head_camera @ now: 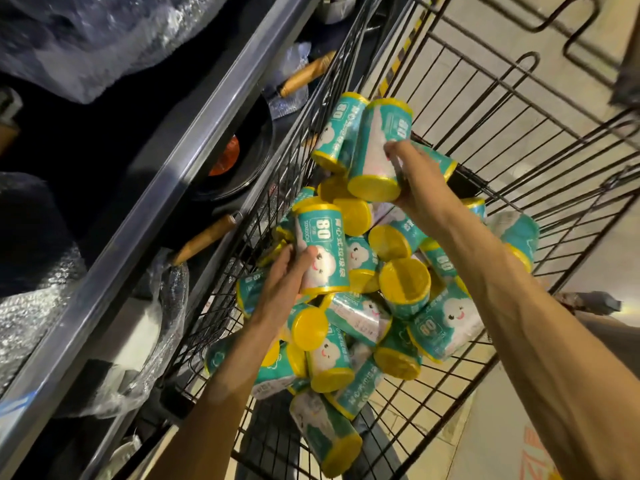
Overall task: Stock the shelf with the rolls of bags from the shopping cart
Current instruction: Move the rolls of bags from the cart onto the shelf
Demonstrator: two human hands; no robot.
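Teal roll (322,251) in left hand (284,282), another (377,150) in right hand (417,181)

Both bare forearms reached forward and down from the lower edge of the view, the right one stretched further than the left. The left hand (287,275) was seen from its back, fingers curled and thumb pressed round a roll (320,251), which it gripped upright. The right hand (417,181) was turned at the wrist, its fingers wrapped round the far side of a second roll (379,150) and holding it tilted. The two hands were well apart.
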